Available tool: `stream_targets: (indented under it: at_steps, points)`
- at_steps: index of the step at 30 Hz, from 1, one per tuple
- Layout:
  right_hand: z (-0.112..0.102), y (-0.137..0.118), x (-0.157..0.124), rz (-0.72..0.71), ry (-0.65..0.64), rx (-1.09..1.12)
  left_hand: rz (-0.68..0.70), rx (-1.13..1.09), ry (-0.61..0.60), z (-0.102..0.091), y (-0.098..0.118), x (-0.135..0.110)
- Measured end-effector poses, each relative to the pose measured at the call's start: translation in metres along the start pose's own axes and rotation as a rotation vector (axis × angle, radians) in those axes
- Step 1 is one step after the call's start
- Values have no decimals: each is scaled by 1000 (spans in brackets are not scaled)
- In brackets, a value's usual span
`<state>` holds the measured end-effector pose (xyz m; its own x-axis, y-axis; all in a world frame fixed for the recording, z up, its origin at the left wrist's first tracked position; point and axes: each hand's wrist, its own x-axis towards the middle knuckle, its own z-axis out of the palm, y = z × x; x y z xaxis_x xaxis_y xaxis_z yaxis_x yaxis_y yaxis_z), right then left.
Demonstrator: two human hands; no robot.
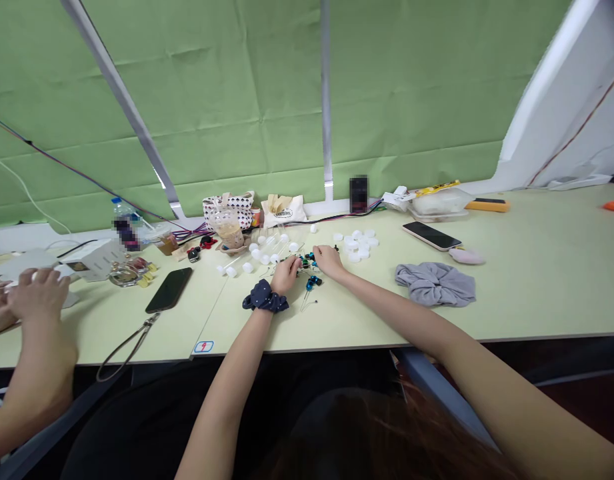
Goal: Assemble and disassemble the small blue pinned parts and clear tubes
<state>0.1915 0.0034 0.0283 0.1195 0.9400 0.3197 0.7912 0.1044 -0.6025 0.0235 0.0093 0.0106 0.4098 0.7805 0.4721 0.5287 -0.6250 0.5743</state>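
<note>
My left hand [285,275], with a dark dotted scrunchie [265,297] on its wrist, is closed in a pinch over the table. Close by on the right, my right hand [329,261] is closed too. Small shiny blue-green and black pieces [307,260] lie between and under the fingers; what each hand grips is too small to make out. Nearer the table edge rests another blue-black piece [313,283] with a thin pale stem. Clear tubes with white caps [257,254] lie just beyond my left hand. A cluster of loose white caps [357,248] sits beyond my right hand.
On the right are a phone [431,235] and a grey cloth headband [435,284]. A black phone [169,291] with a strap lies left. Behind the tubes stands a plastic drink cup [229,233]. Another person's hand [39,293] is at the far left.
</note>
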Motion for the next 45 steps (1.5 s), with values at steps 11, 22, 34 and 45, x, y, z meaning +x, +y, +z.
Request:
stream_targets:
  at_steps: [11, 22, 34, 45]
  points:
    - [18, 12, 5, -185, 40, 531, -217, -346, 60, -4, -7, 2]
    - [16, 17, 8, 131, -209, 823, -208, -325, 39, -4, -17, 2]
    - [5, 17, 7, 106, -307, 976, -142, -188, 90, -6, -8, 0]
    - [5, 16, 6, 114, -298, 965, -130, -132, 108, -9, 0, -2]
